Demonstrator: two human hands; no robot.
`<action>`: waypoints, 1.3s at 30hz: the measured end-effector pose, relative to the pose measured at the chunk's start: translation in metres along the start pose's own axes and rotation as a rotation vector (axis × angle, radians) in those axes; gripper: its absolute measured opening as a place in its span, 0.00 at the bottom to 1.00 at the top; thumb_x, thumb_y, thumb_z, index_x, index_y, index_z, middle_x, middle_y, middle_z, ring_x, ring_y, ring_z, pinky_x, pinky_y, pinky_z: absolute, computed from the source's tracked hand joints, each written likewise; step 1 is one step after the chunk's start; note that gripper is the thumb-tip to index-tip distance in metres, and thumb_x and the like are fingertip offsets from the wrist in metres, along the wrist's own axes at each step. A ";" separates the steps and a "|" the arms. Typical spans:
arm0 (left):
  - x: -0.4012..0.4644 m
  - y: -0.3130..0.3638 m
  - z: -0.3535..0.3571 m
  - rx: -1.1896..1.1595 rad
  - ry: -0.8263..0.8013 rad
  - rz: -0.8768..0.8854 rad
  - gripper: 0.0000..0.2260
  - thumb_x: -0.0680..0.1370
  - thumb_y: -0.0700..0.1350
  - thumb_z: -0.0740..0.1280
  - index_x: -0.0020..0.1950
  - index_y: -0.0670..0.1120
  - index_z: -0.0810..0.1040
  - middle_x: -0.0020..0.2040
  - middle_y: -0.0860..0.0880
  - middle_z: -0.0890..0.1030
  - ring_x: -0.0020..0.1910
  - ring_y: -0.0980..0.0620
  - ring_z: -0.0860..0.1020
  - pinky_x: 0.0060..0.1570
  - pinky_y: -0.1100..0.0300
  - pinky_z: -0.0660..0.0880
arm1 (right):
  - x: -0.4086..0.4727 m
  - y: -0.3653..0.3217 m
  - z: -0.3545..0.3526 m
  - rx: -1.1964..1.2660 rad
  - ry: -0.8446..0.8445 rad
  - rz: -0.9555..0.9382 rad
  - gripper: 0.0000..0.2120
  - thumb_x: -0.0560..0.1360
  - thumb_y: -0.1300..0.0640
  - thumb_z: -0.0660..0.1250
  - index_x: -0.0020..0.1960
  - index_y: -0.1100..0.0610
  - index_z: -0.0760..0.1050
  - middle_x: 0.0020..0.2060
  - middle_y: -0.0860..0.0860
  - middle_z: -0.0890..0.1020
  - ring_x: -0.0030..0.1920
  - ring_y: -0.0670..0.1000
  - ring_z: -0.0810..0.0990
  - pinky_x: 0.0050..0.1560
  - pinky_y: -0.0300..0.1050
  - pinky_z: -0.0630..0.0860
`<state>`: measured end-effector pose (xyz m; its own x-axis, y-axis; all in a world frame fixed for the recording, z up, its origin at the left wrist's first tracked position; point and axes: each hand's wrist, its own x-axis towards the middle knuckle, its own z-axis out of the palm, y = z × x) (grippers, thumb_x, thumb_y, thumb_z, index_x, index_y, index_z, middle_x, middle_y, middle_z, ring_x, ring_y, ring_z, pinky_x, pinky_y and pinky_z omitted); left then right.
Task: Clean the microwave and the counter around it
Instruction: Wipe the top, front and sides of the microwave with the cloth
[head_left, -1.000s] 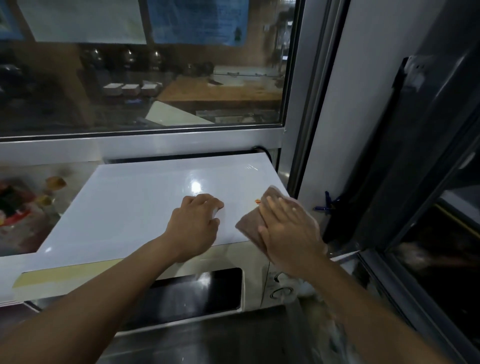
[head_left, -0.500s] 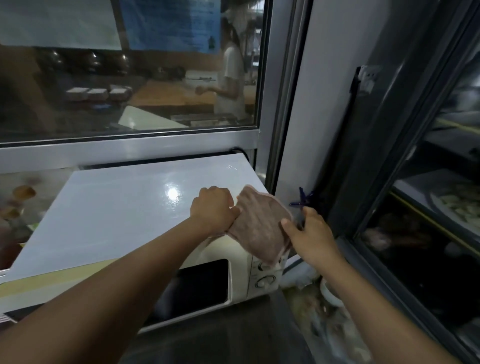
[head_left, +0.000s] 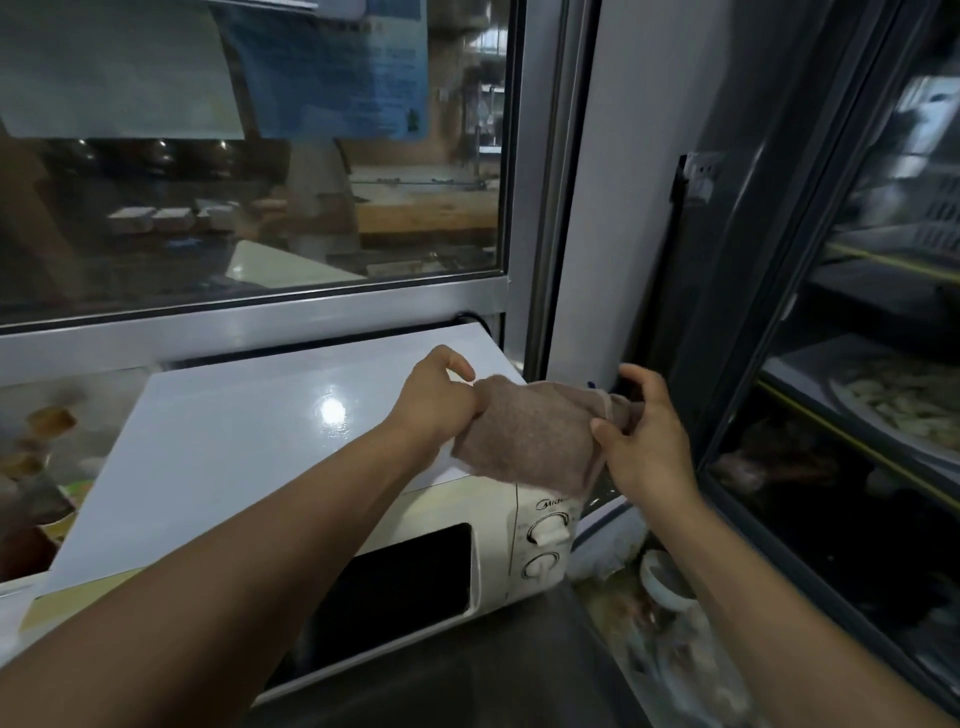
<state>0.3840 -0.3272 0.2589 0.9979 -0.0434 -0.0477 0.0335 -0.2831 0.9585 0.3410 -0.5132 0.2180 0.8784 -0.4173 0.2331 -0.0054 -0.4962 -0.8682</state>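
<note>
A white microwave (head_left: 498, 540) with a dark door window and two knobs stands below a glass window. A flat white board (head_left: 249, 447) lies on its top. A brown cloth (head_left: 535, 436) hangs stretched in the air above the microwave's right front corner. My left hand (head_left: 436, 402) grips the cloth's left end and my right hand (head_left: 644, 436) pinches its right end. The cloth hides the top right corner of the microwave's control panel.
A glass-door cabinet (head_left: 857, 395) with shelves of food stands close on the right. Behind the microwave is a window frame (head_left: 249, 322) with a person beyond the glass. A small white bowl (head_left: 662, 582) and clutter sit at the lower right. Blurred items lie at the far left.
The cloth was pressed flat on the board's right edge under my right hand. Both hands have since lifted it and pulled it out between them.
</note>
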 end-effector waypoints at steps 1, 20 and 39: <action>-0.004 0.003 -0.004 -0.051 -0.028 -0.010 0.09 0.75 0.34 0.64 0.49 0.47 0.73 0.37 0.45 0.77 0.35 0.50 0.74 0.38 0.56 0.73 | 0.000 -0.005 -0.005 0.033 -0.001 -0.010 0.26 0.74 0.62 0.68 0.67 0.44 0.65 0.61 0.54 0.74 0.59 0.51 0.75 0.61 0.52 0.75; 0.000 -0.003 -0.018 0.277 -0.261 0.157 0.07 0.73 0.45 0.71 0.42 0.46 0.73 0.35 0.51 0.79 0.34 0.53 0.76 0.40 0.57 0.75 | 0.033 -0.035 -0.014 -0.095 -0.111 -0.043 0.08 0.73 0.56 0.70 0.49 0.50 0.72 0.47 0.47 0.76 0.45 0.47 0.76 0.35 0.37 0.70; 0.095 -0.059 -0.041 1.174 0.112 0.204 0.21 0.79 0.55 0.57 0.72 0.54 0.64 0.75 0.50 0.62 0.73 0.44 0.58 0.68 0.45 0.59 | 0.076 0.010 0.103 -0.558 -0.421 -0.084 0.23 0.79 0.46 0.53 0.67 0.60 0.59 0.63 0.59 0.66 0.62 0.58 0.67 0.57 0.51 0.67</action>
<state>0.4787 -0.2755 0.2098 0.9801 -0.1219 0.1565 -0.1386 -0.9853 0.1003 0.4571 -0.4718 0.1825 0.9963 -0.0862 0.0029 -0.0746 -0.8772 -0.4742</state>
